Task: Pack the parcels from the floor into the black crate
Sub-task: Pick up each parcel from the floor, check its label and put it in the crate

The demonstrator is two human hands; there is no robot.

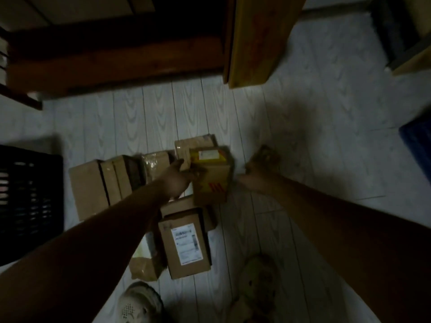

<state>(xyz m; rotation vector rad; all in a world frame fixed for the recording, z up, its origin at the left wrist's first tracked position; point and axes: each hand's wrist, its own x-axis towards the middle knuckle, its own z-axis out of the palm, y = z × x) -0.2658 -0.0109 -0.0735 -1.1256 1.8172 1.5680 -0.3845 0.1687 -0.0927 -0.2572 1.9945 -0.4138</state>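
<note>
Several cardboard parcels lie in a cluster on the pale plank floor. My left hand [177,177] grips the left side of a yellow-topped parcel with red stripes [213,180], which sits tilted in the middle of the cluster. My right hand [258,166] is just right of that parcel, blurred, closed around a small brown parcel [267,155]. A parcel with a white label [186,243] lies nearest to me. Plain brown parcels [93,190] lie to the left. The black crate [30,201] stands at the left edge of the view.
Dark wooden furniture [112,57] runs along the far side, with a lighter wooden panel [254,38] beside it. A dark blue bin [417,145] shows at the right edge. My two shoes [137,304] are at the bottom. Bare floor lies to the right of the parcels.
</note>
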